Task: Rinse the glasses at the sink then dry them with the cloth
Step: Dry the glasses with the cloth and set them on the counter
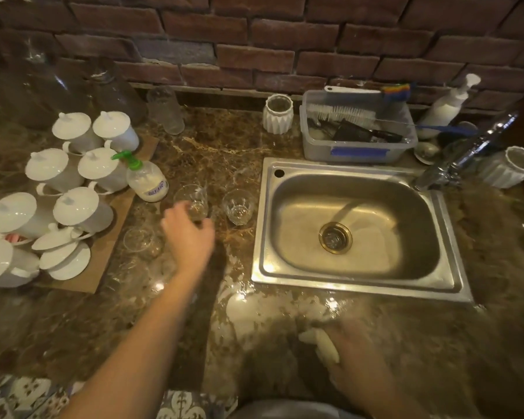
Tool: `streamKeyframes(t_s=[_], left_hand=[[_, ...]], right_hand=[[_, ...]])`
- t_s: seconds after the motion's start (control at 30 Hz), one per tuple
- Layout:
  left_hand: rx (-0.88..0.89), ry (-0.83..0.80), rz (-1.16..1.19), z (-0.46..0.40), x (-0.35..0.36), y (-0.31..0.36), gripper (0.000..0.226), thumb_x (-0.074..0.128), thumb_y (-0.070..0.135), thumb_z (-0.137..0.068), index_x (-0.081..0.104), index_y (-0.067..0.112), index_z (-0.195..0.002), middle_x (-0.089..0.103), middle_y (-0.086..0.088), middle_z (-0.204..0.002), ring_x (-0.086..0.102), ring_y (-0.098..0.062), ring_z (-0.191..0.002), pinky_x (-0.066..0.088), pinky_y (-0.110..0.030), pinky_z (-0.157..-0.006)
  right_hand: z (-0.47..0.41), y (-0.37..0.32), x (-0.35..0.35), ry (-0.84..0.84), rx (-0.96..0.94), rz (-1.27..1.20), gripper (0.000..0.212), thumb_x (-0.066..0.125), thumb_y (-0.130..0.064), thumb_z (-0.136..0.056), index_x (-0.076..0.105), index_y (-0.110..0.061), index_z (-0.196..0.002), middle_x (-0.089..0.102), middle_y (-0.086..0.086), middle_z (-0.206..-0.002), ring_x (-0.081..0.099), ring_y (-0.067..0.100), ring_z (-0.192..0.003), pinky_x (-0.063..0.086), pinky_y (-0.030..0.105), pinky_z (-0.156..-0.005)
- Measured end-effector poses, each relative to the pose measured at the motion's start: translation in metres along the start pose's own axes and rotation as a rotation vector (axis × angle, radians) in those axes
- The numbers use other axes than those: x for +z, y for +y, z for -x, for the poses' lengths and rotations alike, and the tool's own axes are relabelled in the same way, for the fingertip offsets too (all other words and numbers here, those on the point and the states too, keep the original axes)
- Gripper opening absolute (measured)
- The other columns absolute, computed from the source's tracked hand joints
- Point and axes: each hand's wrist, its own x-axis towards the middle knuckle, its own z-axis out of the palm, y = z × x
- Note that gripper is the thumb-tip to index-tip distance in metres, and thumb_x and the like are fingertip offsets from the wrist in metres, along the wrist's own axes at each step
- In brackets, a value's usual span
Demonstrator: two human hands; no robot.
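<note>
Glasses stand on the wet marble counter (218, 140) left of the sink (357, 231). The left hand (191, 234) reaches over one glass (194, 202), fingers spread and curled toward its near side, apparently touching but not yet closed round it; motion blur makes the contact uncertain. A second glass (238, 207) stands just right of that hand, nearer the sink, and a third glass (139, 240) lies just left of it. The right hand (354, 346) rests on the counter's near edge, closed loosely on the pale cloth (321, 343), probably kept ready for drying. Just beyond the left hand's fingers stands a soap bottle (146, 182), with lidded white cups (73, 173) crowding further left, so lifting rightward looks the freer path.
</note>
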Motion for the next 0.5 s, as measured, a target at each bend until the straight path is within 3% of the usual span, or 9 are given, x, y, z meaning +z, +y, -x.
streamKeyframes(t_s=[0.1, 0.17, 0.23, 0.37, 0.5], left_hand=[[0.521, -0.563, -0.032, 0.108, 0.011, 0.012, 0.055, 0.077, 0.025, -0.087, 0.057, 0.029, -0.138, 0.051, 0.004, -0.138, 0.041, -0.014, -0.133, 0.034, -0.031, -0.115], [0.593, -0.851, -0.077, 0.155, 0.032, 0.004, 0.069, 0.079, 0.037, -0.085, 0.050, 0.037, -0.147, 0.048, 0.008, -0.149, 0.037, -0.011, -0.140, 0.029, -0.035, -0.123], [0.561, -0.943, -0.009, 0.179, 0.046, 0.003, 0.070, 0.081, 0.037, -0.085, 0.052, 0.037, -0.148, 0.053, 0.010, -0.149, 0.043, -0.007, -0.139, 0.033, -0.036, -0.122], [0.440, -1.167, 0.086, 0.198, 0.045, 0.018, 0.067, 0.088, 0.042, -0.079, 0.060, 0.039, -0.139, 0.059, 0.021, -0.138, 0.053, 0.005, -0.126, 0.039, -0.017, -0.110], [0.504, -1.116, 0.035, 0.223, 0.043, 0.031, 0.066, 0.083, 0.058, -0.075, 0.061, 0.040, -0.135, 0.065, 0.019, -0.129, 0.058, 0.000, -0.118, 0.045, -0.023, -0.104]], right_hand=[[0.005, 0.006, -0.013, -0.025, -0.005, -0.053, 0.030, 0.049, -0.049, -0.082, 0.063, -0.038, -0.106, 0.057, -0.013, -0.103, 0.058, 0.010, -0.090, 0.052, 0.030, -0.076], [0.010, 0.011, -0.023, -0.042, -0.041, -0.092, 0.025, 0.054, -0.045, -0.088, 0.065, -0.038, -0.110, 0.055, -0.015, -0.107, 0.054, 0.006, -0.096, 0.051, 0.031, -0.078], [0.017, 0.017, -0.031, -0.031, -0.107, -0.162, 0.014, 0.062, -0.038, -0.094, 0.064, -0.041, -0.108, 0.056, -0.021, -0.105, 0.052, 0.001, -0.100, 0.048, 0.029, -0.081], [0.036, 0.033, -0.044, 0.024, -0.150, -0.345, 0.016, 0.065, -0.035, -0.096, 0.071, -0.035, -0.111, 0.068, -0.021, -0.106, 0.064, 0.005, -0.103, 0.052, 0.028, -0.086], [0.049, 0.038, -0.049, 0.007, -0.091, -0.371, 0.023, 0.066, -0.030, -0.096, 0.064, -0.040, -0.117, 0.068, -0.023, -0.105, 0.064, -0.001, -0.100, 0.050, 0.020, -0.084]])
